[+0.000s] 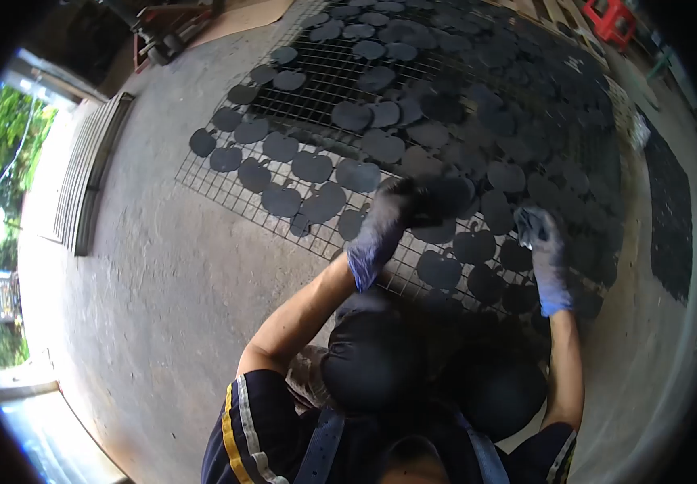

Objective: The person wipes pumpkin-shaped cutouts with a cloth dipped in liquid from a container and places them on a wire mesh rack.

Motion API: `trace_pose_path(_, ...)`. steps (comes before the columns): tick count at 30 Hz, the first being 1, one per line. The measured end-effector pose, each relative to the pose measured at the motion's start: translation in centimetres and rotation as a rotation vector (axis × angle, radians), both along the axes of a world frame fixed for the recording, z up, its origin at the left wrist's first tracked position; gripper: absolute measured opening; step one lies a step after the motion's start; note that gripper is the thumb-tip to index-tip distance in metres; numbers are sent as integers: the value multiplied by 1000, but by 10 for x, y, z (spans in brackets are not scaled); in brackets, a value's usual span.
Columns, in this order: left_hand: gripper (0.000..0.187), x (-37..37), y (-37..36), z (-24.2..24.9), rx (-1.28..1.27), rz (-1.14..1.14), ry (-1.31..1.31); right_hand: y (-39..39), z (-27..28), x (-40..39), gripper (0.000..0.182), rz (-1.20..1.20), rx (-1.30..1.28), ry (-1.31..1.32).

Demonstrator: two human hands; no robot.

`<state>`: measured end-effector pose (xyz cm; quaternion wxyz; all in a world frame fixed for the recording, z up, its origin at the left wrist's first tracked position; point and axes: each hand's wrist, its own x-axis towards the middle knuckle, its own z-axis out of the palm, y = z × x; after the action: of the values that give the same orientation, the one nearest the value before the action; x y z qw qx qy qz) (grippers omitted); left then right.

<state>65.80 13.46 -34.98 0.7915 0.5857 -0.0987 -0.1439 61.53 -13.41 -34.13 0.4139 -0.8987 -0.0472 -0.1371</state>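
Observation:
My left hand (386, 216), in a purple-blue glove with blackened fingers, grips the edge of a flat black pumpkin-shaped piece (449, 196). Motion blurs that piece a little above the wire mesh rack (284, 219). Over the rack's right side is my right hand (544, 246), gloved the same way, its fingers curled in; what they hold, if anything, is hidden. Many similar dark pieces lie on the mesh, some overlapping. One piece (473, 244) lies between my hands, and another (312, 167) lies to the left.
Concrete floor (171, 266) surrounds the rack. A stack of corrugated sheets (94, 173) lies at the left near the bright opening. A wheeled pallet jack (159, 40) stands at the top left, a red plastic stool (611, 22) at the top right. My knees (374, 361) are close below the rack.

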Motion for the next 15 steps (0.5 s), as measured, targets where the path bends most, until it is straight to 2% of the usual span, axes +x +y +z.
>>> trace_pose_path(1, 27, 16, 8, 15, -205, 159, 381, -1, -3, -2, 39, 21, 149, 116)
trace_pose_path(3, 28, 50, 37, 18, -143, 222, 268, 10, 9, -11, 36, 27, 138, 182)
trace_pose_path(6, 33, 96, 75, 14, -123, 439, 152, 6, -10, -12, 33, 60, 213, 269)
trace_pose_path(8, 36, 114, 110, 3, 613, 818, -311, 8, -12, -16, 29, 47, 140, 286)
trace_pose_path(9, 40, 127, 141, -12, 895, 852, -288, 8, -14, -15, 27, 68, 113, 260)
trace_pose_path(10, 40, 132, 171, -23, 1021, 938, -440, 24, 6, -16, 28, 78, 261, 359)
trace_pose_path(11, 39, 115, 184, 3, 1127, 976, -295, 26, 10, -15, 28, 80, 265, 360)
trace_pose_path(13, 49, 117, 240, -1, 1459, 1081, -146, 31, 11, -17, 28, 57, 325, 444)
trace_pose_path(14, 54, 117, 270, -6, 1582, 1092, -204, 33, 10, -16, 26, 69, 301, 441)
trace_pose_path(15, 61, 121, 295, -12, 1625, 1152, -121, 35, 8, -16, 26, 64, 299, 440)
